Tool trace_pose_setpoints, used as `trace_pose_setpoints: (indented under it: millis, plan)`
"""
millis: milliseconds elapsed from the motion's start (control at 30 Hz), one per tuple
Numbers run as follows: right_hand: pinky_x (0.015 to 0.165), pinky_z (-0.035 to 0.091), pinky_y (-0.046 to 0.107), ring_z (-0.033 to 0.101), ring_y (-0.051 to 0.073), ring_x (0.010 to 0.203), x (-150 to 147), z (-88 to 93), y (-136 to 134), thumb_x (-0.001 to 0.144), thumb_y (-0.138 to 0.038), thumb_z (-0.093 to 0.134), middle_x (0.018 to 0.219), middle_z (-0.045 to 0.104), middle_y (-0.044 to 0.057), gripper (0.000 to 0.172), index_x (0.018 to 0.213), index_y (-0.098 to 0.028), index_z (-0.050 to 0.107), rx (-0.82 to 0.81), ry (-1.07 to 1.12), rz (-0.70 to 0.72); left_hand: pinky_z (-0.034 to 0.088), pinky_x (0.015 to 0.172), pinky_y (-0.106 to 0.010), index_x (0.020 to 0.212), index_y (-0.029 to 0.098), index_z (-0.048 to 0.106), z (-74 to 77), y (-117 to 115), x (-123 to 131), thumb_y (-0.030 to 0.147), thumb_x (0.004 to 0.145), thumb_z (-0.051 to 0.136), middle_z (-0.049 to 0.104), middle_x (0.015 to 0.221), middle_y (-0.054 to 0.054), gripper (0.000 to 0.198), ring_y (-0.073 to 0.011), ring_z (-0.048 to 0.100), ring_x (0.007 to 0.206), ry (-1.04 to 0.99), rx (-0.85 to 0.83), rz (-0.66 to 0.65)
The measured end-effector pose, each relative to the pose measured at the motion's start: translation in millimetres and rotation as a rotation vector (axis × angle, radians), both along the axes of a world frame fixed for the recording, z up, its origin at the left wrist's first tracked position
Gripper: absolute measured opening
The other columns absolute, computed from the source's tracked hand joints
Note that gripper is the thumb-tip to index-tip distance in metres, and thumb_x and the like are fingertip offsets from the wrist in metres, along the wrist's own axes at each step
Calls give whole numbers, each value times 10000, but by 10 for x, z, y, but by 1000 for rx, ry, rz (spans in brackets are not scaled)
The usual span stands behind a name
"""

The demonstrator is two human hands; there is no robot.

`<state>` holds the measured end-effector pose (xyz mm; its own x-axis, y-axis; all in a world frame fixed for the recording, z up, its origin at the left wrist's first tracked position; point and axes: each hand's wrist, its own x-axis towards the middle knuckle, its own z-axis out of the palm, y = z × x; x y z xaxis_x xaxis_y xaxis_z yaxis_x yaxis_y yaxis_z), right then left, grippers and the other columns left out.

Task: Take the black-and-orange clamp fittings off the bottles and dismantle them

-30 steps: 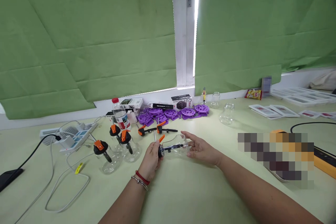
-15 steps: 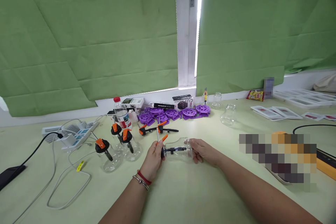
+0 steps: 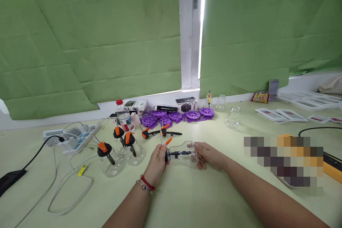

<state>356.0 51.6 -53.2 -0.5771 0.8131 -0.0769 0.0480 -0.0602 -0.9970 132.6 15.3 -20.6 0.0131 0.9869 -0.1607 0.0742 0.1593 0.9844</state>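
Observation:
A clear glass jar (image 3: 181, 161) lies on its side between my hands, its mouth pointing left. My left hand (image 3: 156, 161) is closed around the black dispenser lid (image 3: 166, 156) at the mouth. An orange lever (image 3: 168, 141) and a thin metal spout (image 3: 161, 137) stick up from this lid, and its black tube (image 3: 180, 154) reaches inside the jar. At the base, my right hand (image 3: 210, 155) grips the jar with bent fingers, some of them seen through the glass.
Three lidded jars (image 3: 133, 154) stand at left, near a water bottle (image 3: 124, 115) and power strip (image 3: 82, 139). Behind my hands lie two loose dispenser lids (image 3: 164, 132) and several purple plastic parts (image 3: 175, 116). A bare glass jar (image 3: 233, 118) stands back right. Cables (image 3: 55, 164) trail at left.
Both hands keep hold of the jar and lid in nearly the same place. Inside the jar, the black tube looks slightly turned and sits straighter.

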Motion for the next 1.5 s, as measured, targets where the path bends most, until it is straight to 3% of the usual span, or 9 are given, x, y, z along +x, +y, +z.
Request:
trace_pose_setpoints:
  millis: [100,200,367,667,867,1067,1200,1300,1500]
  plan:
    - [389,360,200,545,103,481,8,25,1,847,-659,311,752,623,70,671,1194,-127,528,38,-93,-29,147,364,-193,882,193,474,-26,8,-10,625,811,367,407,544,79,451,-55,265,372,-12,-22,-16]
    - [574,483,252,586,134,705,57,92,-4,842,-622,397,1031,608,124,651,1311,-174,453,137,-81,-30,128,367,-195,909,194,475,-69,34,-41,634,812,351,410,530,81,467,-55,246,365,-25,-38,-30]
    - [821,471,318,461,206,1101,98,129,-3,683,-356,749,1393,336,105,841,1399,-309,312,287,73,-3,131,360,-199,924,199,465,-99,65,-78,639,818,324,436,550,74,474,-55,245,354,-29,-47,5]
    - [646,499,304,604,175,820,40,101,10,709,-431,706,1113,533,106,681,1299,-216,441,108,116,-25,155,366,-193,894,194,479,-84,50,-52,643,809,325,421,536,72,482,-63,270,365,25,-27,19]
    - [476,451,236,609,149,590,-26,88,-19,802,-559,537,690,612,42,486,1024,-127,566,5,65,-11,155,375,-194,847,203,470,-26,17,-12,617,809,370,411,531,72,428,-66,286,380,13,-25,28]
    - [384,364,218,533,112,431,-42,-19,19,818,-692,330,614,610,45,657,937,-105,599,6,-60,-87,152,379,-208,879,196,500,7,7,2,605,809,372,428,562,56,434,-73,310,387,33,-57,37]
    - [577,469,253,589,127,701,25,32,24,833,-599,449,1025,620,113,596,1253,-178,504,161,-76,-86,158,374,-197,927,194,500,-56,45,-41,622,806,361,424,559,69,466,-65,293,377,10,-44,37]
    - [796,470,296,507,176,1049,46,73,2,735,-432,688,1396,344,104,798,1409,-311,279,225,23,-16,154,370,-193,932,195,491,-99,67,-68,637,803,351,427,553,68,481,-68,294,373,-4,-50,53]
    - [799,464,307,529,163,981,0,48,-14,673,-329,759,1280,404,84,791,1357,-299,362,155,123,-14,143,366,-195,896,197,477,-86,65,-57,636,805,351,427,515,67,466,-66,265,358,-9,-59,56]
